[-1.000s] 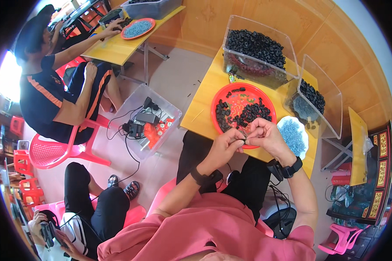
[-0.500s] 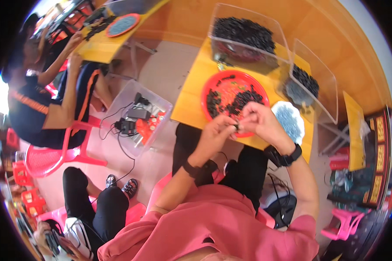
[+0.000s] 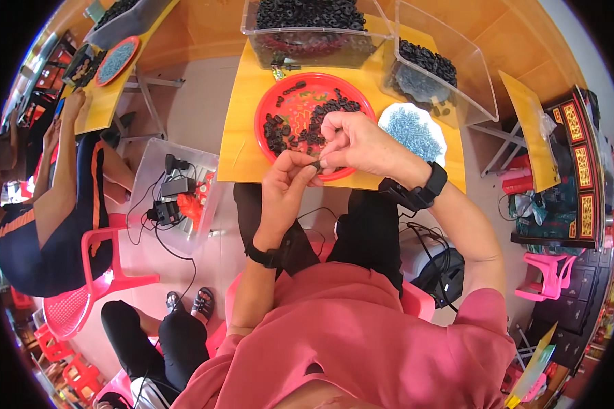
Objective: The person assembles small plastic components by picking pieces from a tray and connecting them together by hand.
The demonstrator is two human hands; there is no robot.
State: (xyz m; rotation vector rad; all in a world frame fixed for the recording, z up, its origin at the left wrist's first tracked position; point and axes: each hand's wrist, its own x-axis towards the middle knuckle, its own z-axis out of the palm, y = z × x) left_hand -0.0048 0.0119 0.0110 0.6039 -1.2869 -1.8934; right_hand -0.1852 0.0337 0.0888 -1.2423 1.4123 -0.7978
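Observation:
Over the near rim of a red round tray (image 3: 261, 116), both hands meet at the fingertips. My left hand (image 3: 284, 185) pinches a small dark piece (image 3: 316, 165), which is mostly covered by fingers. My right hand (image 3: 353, 142) closes its thumb and fingertips on the same piece from the other side. Loose small black parts (image 3: 277, 133) lie in heaps in the tray, some with a ring-like shape. To the right of my right hand is a white scalloped plate (image 3: 438, 154) full of small blue-grey pieces (image 3: 411, 131).
A yellow table (image 3: 233, 153) bears two clear bins of black parts, a large bin (image 3: 307, 48) and a smaller bin (image 3: 471, 102). On the floor stands a clear box (image 3: 208, 167) with cables. At left a person (image 3: 48, 225) works at another yellow table (image 3: 95, 116).
The view has shifted, so the table and tray sit further left and higher. Both hands stay together at the tray's near rim, still pinching the small piece.

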